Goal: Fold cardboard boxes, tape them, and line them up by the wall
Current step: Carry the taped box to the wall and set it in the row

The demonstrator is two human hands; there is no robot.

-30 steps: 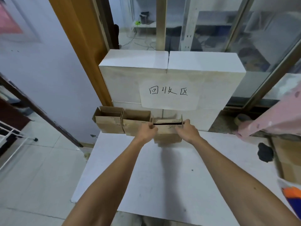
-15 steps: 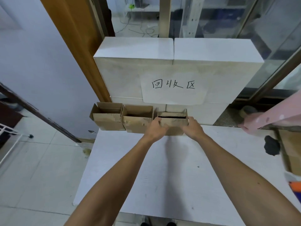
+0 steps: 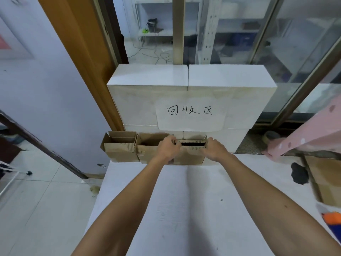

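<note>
- Bright, even, cool-white light; the source itself is out of sight. No hard glare on the worktop.
- A soft grey shadow band runs down the worktop between the forearms, with diffuse edges.
- The cardboard boxes are evenly lit. The opening of the end box reads near black, with no detail inside.
- The glass doors are hazy with milky reflections, and the room behind them looks soft.
- Wide-angle bend: the door frame bows and verticals lean outward.
- The pink cloth and orange item at the right edge are smeared.
- The whole frame is slightly soft.
</note>
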